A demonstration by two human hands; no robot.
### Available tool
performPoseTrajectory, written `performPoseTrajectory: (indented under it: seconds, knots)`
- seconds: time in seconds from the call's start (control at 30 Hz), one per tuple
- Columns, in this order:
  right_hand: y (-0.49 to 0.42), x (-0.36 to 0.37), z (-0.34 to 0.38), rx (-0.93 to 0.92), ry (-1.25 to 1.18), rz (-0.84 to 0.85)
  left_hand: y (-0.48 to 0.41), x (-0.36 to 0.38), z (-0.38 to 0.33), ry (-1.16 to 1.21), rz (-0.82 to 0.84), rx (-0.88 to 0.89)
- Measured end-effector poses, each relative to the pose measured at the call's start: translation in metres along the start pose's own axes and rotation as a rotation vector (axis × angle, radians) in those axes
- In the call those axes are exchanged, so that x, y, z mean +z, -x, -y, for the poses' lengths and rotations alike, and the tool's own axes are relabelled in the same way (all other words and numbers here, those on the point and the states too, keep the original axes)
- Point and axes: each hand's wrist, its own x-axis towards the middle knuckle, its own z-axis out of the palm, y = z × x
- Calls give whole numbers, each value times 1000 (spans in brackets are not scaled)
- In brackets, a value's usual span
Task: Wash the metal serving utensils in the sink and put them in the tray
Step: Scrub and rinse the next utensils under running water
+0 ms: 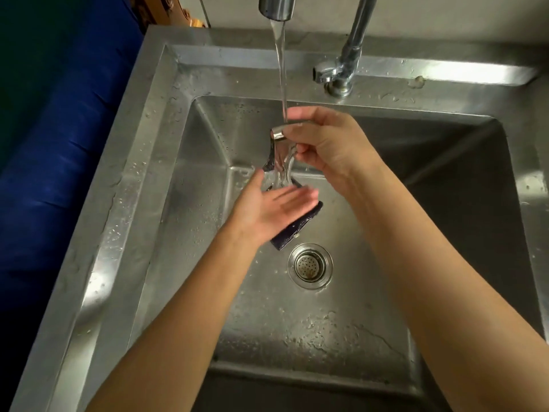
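My right hand (323, 144) grips a shiny metal serving utensil (279, 138) under the running water stream (280, 69), over the back of the steel sink (190, 221). Only the utensil's bent metal end shows; the rest is hidden by my fingers and the splashing water. My left hand (273, 209) is open, palm up, fingers blurred, just below the utensil in the falling water. A dark blue sponge (297, 227) lies on the sink floor under my left hand. No tray is in view.
The faucet spout (276, 7) hangs above the sink's centre, its base and handle (335, 75) at the back right rim. A round strainer drain (310, 265) sits in the sink floor. Something blue (59, 144) stands to the left of the sink.
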Motion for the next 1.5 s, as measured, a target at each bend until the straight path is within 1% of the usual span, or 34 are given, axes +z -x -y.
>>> performPoseTrajectory:
  seconds: [0.03, 0.07, 0.1, 0.17, 0.23, 0.37, 0.53, 0.57, 0.67, 0.73, 0.8, 0.83, 0.93, 1.0, 1.03, 1.07, 1.13, 1.17, 1.2, 1.23, 1.3, 1.4, 1.43, 1.5]
  knots:
    - [4, -1, -3, -8, 11, -4, -5, 7, -4, 159, 79, -42]
    - [8, -2, -8, -15, 13, -10, -10, 15, -8, 239, 107, -34]
    - [14, -4, -15, -18, 9, -17, -14, 24, -11, 244, 90, 2]
    - [29, -10, -31, -3, 2, -37, -19, 34, -12, 148, 59, 62]
    - [44, -16, -49, 38, -5, -63, -21, 36, -9, 98, 59, 46]
    - [66, -21, -76, 97, -39, -104, -25, 26, 4, 15, 3, 25]
    - [83, -25, -93, 107, 47, -135, -27, 14, 21, -62, 16, 24]
    - [86, -26, -97, 117, 71, -174, -29, 13, 24, -78, 17, 43]
    - [89, -33, -109, 121, 209, -365, -27, 8, 35, -151, -6, 117]
    - [83, -37, -113, 147, 267, -419, -25, 1, 41, -211, -17, 162]
    - [73, -35, -112, 169, 299, -373, -21, -7, 45, -298, -9, 223]
    - [66, -33, -110, 156, 318, -318, -19, -11, 47, -355, 8, 255]
    - [30, -20, -100, 89, 270, -144, -13, -19, 52, -526, 84, 301]
    - [2, -15, -91, 92, 291, -145, -8, -24, 55, -590, 143, 306]
    - [-10, -13, -85, 113, 230, -154, -6, -26, 55, -607, 176, 307]
    - [-21, -12, -80, 124, 82, -138, -3, -27, 55, -616, 207, 304]
    - [-35, -8, -72, 76, -303, -38, 0, -29, 50, -618, 239, 306]
    - [-39, -3, -69, 48, -400, -3, 0, -29, 46, -621, 235, 312]
    - [-42, 2, -67, 32, -428, 3, 1, -29, 43, -627, 226, 319]
    - [-43, 8, -65, 22, -406, -25, 1, -28, 40, -633, 216, 327]
    - [-47, 19, -62, 39, -325, -145, 1, -26, 38, -666, 172, 359]
    - [-54, 29, -63, 111, -167, -310, 1, -26, 39, -795, 40, 435]
    - [-55, 31, -64, 104, -79, -376, 1, -26, 39, -826, 20, 446]
    - [-53, 27, -61, -12, 182, -483, 2, -26, 39, -847, 4, 466]
